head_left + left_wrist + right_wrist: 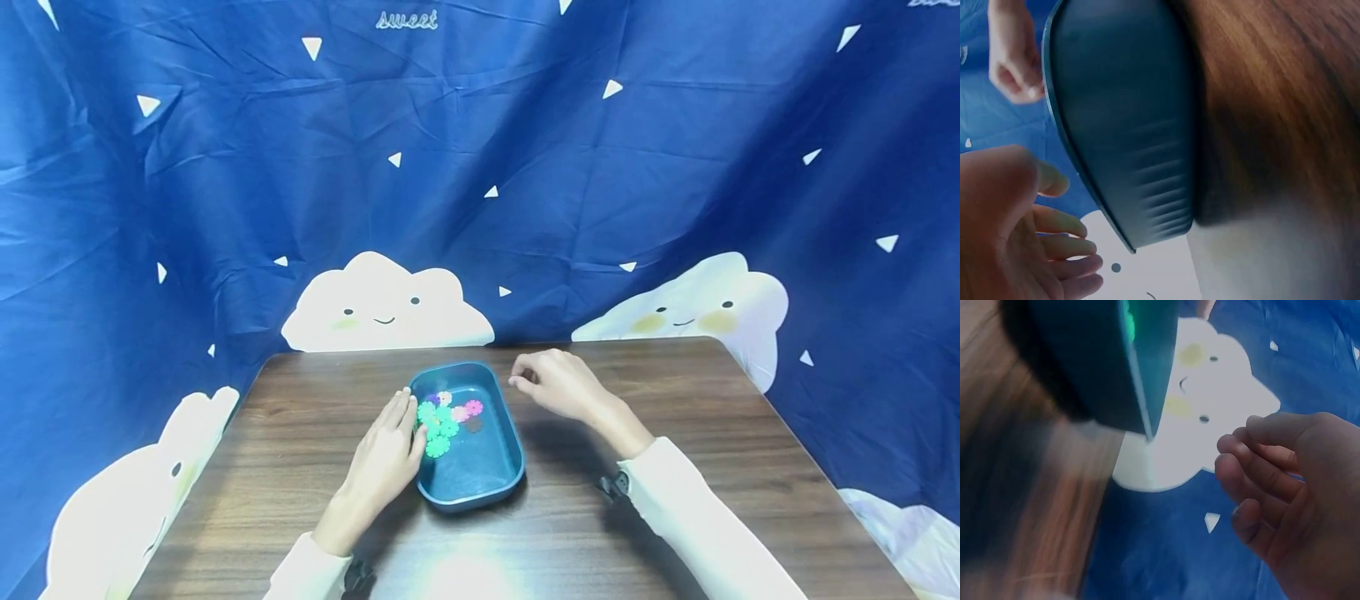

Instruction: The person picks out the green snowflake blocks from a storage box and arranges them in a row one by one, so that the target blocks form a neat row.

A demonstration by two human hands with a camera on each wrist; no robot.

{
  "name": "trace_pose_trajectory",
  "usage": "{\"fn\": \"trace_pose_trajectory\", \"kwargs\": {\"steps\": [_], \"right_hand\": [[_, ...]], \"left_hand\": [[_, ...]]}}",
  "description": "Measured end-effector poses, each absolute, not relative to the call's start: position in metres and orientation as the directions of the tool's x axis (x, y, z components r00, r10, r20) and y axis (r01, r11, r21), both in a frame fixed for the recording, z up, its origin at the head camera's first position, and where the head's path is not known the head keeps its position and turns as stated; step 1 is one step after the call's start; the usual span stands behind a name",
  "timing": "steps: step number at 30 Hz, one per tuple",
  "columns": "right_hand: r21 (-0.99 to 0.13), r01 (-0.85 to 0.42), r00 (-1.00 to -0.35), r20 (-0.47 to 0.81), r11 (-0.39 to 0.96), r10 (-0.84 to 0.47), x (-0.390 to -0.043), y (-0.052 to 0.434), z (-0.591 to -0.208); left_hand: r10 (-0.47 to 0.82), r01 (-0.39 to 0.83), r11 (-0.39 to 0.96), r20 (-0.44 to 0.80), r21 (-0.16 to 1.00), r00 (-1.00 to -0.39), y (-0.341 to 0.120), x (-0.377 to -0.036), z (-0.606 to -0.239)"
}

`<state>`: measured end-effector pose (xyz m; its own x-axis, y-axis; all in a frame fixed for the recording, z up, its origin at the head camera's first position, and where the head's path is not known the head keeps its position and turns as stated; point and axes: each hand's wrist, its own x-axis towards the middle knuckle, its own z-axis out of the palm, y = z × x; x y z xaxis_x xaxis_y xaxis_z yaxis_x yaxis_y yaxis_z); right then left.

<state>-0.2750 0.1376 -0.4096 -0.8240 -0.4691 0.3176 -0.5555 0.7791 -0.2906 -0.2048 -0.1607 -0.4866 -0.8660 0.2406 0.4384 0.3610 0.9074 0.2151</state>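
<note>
Centered on dark wood-grain surface (675,467): teal oval plastic tray (480,479) holding colourful gear-shaped plastic discs (446,421). Left hand (386,458), grip relaxed open, resting against tray's left rim. Right hand (558,385), loosely curled, empty, hovering just beside right rim.

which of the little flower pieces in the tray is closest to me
The green flower piece, lowest in the pile inside the tray, beside the left hand; the pink ones lie farther back.

Teal tray (501,483); green, pink discs (444,421); brown woodgrain table (720,433).

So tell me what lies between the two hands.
In the head view, the blue tray with its flower-shaped pieces lies between the left hand and right hand.
</note>
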Motion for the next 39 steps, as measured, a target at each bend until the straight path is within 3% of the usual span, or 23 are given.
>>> {"fn": "trace_pose_trajectory", "kwargs": {"steps": [8,19,30,39], "right_hand": [[-0.215,-0.639,-0.769,0.214,0.738,-0.603,-0.282,0.091,-0.391],[-0.167,-0.728,-0.683,0.086,0.665,-0.725,-0.301,0.040,-0.394],[-0.184,-0.740,-0.657,-0.007,0.647,-0.754,-0.317,0.004,-0.411],[-0.173,-0.716,-0.676,-0.071,0.677,-0.733,-0.328,-0.013,-0.435]], "left_hand": [[0.269,0.335,0.920,0.297,0.202,-0.916,-0.165,-0.209,-0.499],[0.267,0.310,0.921,0.195,0.237,-0.944,-0.167,-0.212,-0.506],[0.307,0.357,0.917,0.256,0.178,-0.917,-0.170,-0.214,-0.508],[0.310,0.359,0.916,0.251,0.177,-0.917,-0.168,-0.214,-0.506]]}}
